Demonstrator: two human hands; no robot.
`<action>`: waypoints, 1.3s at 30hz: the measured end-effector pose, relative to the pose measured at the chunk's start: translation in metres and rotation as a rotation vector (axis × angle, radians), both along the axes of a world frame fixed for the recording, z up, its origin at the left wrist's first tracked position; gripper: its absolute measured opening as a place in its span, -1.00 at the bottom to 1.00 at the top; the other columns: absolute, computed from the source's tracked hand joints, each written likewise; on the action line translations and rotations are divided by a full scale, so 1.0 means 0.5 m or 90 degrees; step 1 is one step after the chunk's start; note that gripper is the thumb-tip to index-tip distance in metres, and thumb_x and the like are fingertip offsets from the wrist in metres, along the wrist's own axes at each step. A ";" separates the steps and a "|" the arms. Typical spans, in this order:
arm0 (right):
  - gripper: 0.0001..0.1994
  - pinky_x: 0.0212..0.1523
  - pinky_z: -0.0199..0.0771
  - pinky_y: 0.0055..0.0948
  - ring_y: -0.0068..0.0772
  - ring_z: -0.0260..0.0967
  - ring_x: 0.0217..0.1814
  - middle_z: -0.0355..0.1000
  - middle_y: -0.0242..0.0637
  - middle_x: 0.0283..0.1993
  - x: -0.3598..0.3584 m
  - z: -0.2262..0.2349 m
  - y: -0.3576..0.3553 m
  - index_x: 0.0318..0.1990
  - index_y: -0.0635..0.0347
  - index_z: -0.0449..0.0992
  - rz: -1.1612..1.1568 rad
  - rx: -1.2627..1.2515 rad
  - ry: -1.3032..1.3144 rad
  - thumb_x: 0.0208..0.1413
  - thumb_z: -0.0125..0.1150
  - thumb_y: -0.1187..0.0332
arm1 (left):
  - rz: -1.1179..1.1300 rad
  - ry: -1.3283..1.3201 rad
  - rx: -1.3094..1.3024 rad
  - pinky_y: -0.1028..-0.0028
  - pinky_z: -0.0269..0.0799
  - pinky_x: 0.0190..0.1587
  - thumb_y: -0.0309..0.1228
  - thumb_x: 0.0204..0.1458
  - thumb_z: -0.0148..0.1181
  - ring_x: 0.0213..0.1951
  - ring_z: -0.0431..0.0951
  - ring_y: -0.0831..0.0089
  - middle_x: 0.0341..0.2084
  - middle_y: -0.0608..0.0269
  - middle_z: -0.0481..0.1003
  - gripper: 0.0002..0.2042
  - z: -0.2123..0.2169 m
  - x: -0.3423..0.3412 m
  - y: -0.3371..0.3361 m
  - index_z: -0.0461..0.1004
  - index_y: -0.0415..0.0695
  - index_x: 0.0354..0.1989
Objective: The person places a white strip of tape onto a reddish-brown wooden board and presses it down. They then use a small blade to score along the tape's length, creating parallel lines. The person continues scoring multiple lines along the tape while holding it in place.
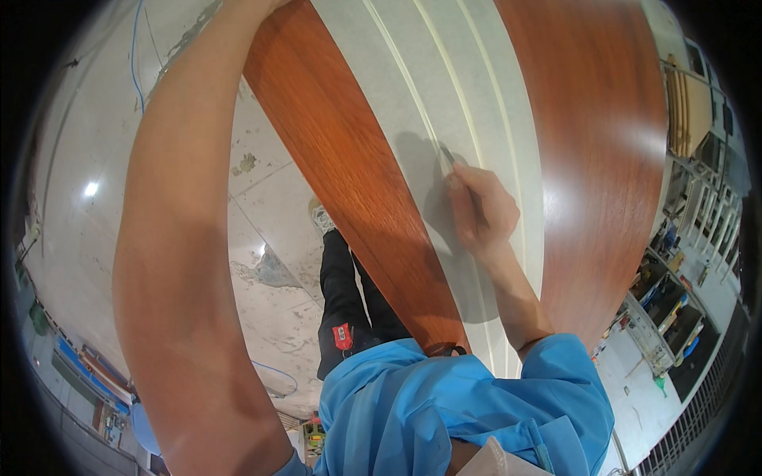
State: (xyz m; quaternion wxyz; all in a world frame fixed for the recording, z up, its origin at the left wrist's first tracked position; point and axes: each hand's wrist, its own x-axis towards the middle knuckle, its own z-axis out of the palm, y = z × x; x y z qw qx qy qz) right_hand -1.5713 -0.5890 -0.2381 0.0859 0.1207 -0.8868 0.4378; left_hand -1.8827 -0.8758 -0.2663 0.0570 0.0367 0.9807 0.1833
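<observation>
My right hand [484,208] is closed in a pen-like grip on a slim dark pointed tool [447,154], whose exact kind I cannot make out. Its tip is at one of several pale raised-looking lines [425,113] running lengthwise along a light grey band [413,166]. This band lies between a glossy red-brown wood-grain strip [341,135] on the left and a wider wood-grain part [595,135] on the right, all on one long panel. My left forearm [178,222] reaches up along the panel's left side; the left hand is beyond the upper edge.
Left of the panel is a stained tiled floor [274,190], with a thin blue hose [136,63] at upper left. Shelving with tools and boxes [671,317] stands at right, below leaning brown boards [680,111]. My dark trousers [337,285] are close to the panel's edge.
</observation>
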 end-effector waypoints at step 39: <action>-0.65 -0.32 0.60 -0.42 -0.24 0.64 -0.31 0.65 -0.13 -0.24 0.036 -0.015 0.026 0.01 0.33 0.61 0.012 0.021 0.013 0.07 0.30 0.80 | 0.038 -0.041 -0.009 -0.02 0.40 0.33 0.11 0.44 -0.21 0.21 0.56 -0.30 0.02 -0.54 0.57 -0.25 -0.016 0.001 0.014 0.64 -0.48 0.01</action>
